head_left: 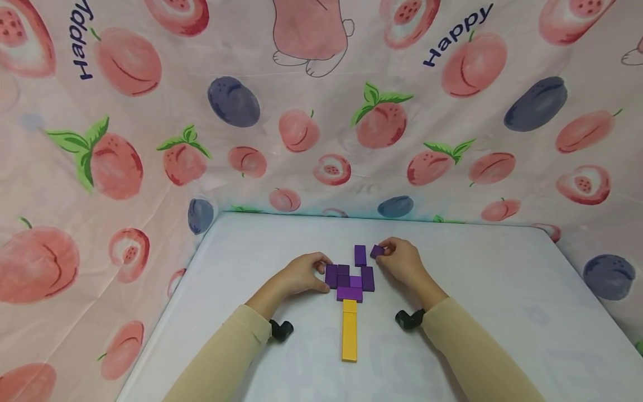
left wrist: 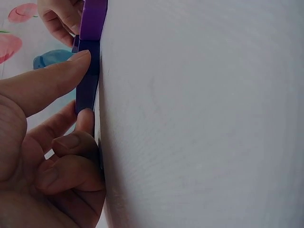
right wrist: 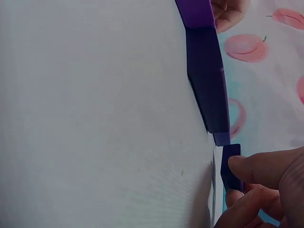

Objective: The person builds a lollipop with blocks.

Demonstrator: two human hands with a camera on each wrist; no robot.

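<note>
My right hand [head_left: 403, 261] pinches a small dark purple block [head_left: 377, 252] between thumb and fingers. That block [right wrist: 232, 166] is also seen in the right wrist view. At the left side of the arrangement, my left hand [head_left: 303, 274] holds a dark purple block [head_left: 331, 276] with thumb and index finger at its two ends; its other fingers are curled. Beside that block lies another dark purple block [head_left: 343, 276]. A lighter purple block [head_left: 349, 294] lies crosswise below, with a small purple one [head_left: 355, 281] above it. Farther right are two upright-lying dark blocks [head_left: 368, 278].
A yellow strip of blocks [head_left: 349, 335] runs from the crosswise purple block toward the near edge. The pieces lie on a white table [head_left: 502, 312]. A fruit-printed cloth [head_left: 331, 123] hangs behind it. Black wrist cameras [head_left: 409, 319] sit on both wrists.
</note>
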